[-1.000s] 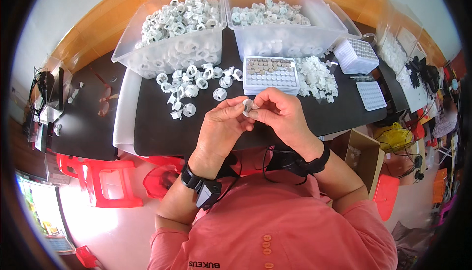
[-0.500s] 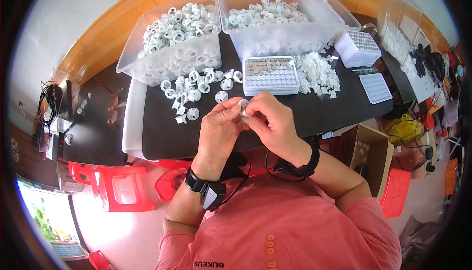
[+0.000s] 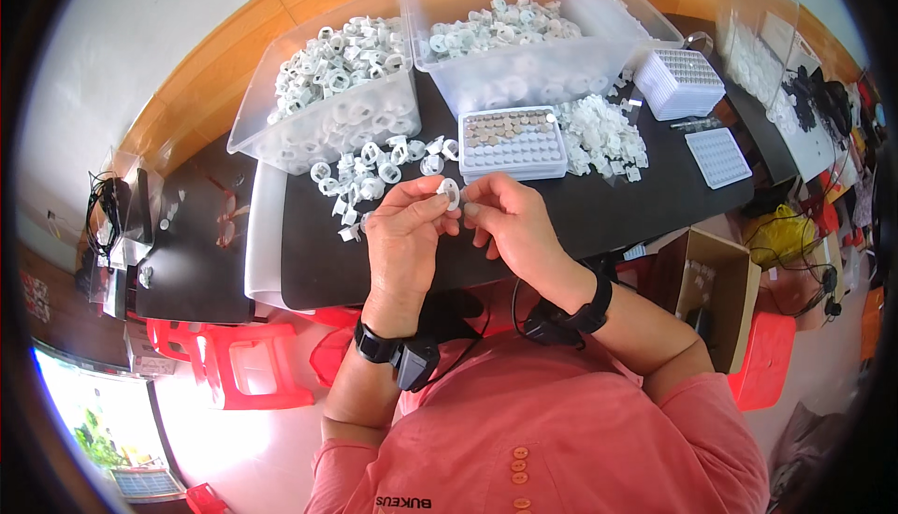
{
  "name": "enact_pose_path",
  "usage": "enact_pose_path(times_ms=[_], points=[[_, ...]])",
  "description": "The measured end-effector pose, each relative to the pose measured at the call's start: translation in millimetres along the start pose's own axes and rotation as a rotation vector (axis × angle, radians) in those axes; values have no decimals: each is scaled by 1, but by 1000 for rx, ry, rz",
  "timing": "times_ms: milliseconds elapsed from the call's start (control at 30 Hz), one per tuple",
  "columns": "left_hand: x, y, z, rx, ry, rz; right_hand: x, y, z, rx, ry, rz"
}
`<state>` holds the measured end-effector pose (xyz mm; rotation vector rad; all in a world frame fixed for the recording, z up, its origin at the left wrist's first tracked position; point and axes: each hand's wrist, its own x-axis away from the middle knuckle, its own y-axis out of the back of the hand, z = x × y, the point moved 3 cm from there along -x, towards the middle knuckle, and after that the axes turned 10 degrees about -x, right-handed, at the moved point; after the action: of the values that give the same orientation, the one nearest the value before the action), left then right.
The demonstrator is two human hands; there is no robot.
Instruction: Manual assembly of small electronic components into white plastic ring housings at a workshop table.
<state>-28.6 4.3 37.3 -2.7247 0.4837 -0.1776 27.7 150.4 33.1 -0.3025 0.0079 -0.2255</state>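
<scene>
Head view: L hand [image 3: 404, 233] has a white round part [image 3: 450, 193] pinched btwn thumb and fingers, held up on edge over the near side of the black table [image 3: 636, 224]. R hand [image 3: 514, 224] is just to its right, thumb and index drawn close together at the part's rim. Can't tell if R fingertips touch it or grip some small pc of their own; too small and blurred there.

Step in hand, my read: two-handed handling of one part, L as the holder, R doing the fine work. Next move prob. calls for L staying firm w/o twisting the part, and R lining its fingertips up w/ the part's face.

Part vs fingers: L thumb on the near side, L fingers behind, R fingertips next to the right edge. Beyond the hands: loose white parts [image 3: 363, 173] to the left, tray [image 3: 514, 173] w/ metallic discs [image 3: 505, 126] straight ahead, heap of small white pcs [image 3: 603, 140] right of it.
</scene>
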Motion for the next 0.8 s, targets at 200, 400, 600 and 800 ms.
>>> enact_pose_path(times_ms=[200,400,600,800], points=[[11,-16,-6,-460,-246,-2,-4,1,-7,-184,-174,109],[13,-22,-10,-465,-235,-40,-8,1,-9,-234,-216,105],[6,-2,1,-245,-165,-62,-8,-3,-6,-155,-226,102],[6,-1,2,-98,-108,-81,-9,-2,-7,-181,-226,109]])
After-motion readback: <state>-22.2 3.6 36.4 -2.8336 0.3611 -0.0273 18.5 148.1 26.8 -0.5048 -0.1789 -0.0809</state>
